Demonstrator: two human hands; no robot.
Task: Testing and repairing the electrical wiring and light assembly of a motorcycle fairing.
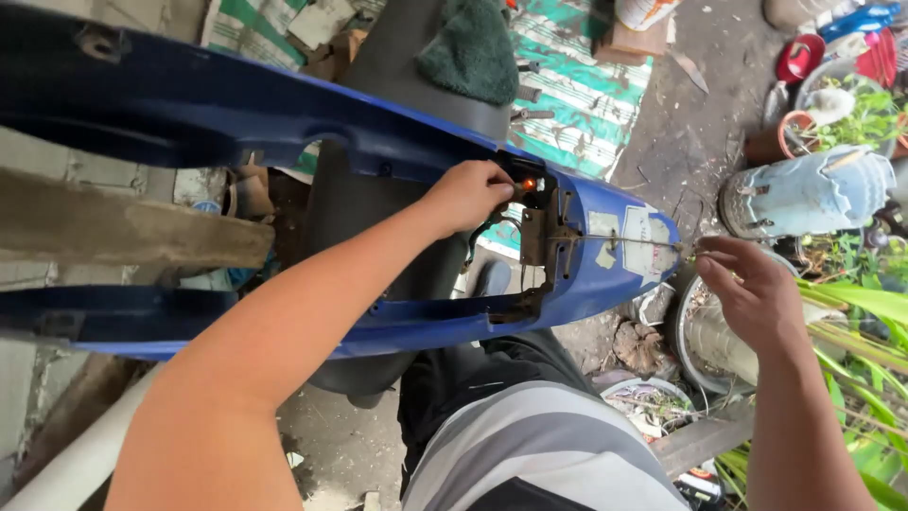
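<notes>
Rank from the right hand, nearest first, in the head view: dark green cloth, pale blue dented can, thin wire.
1. thin wire: pinched by the right hand, running left over the blue panel.
2. pale blue dented can: just above the hand.
3. dark green cloth: top centre, farthest.

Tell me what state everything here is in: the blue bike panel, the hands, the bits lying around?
Blue body panel: off the bike, underside up, raised above the ground.
Left hand: fingers closed at the panel's inner bracket.
Right hand: pinching a thin wire, pulled taut.
Metal bracket: fixed to the panel, rusty.
Green towel: crumpled on the black seat.
</notes>
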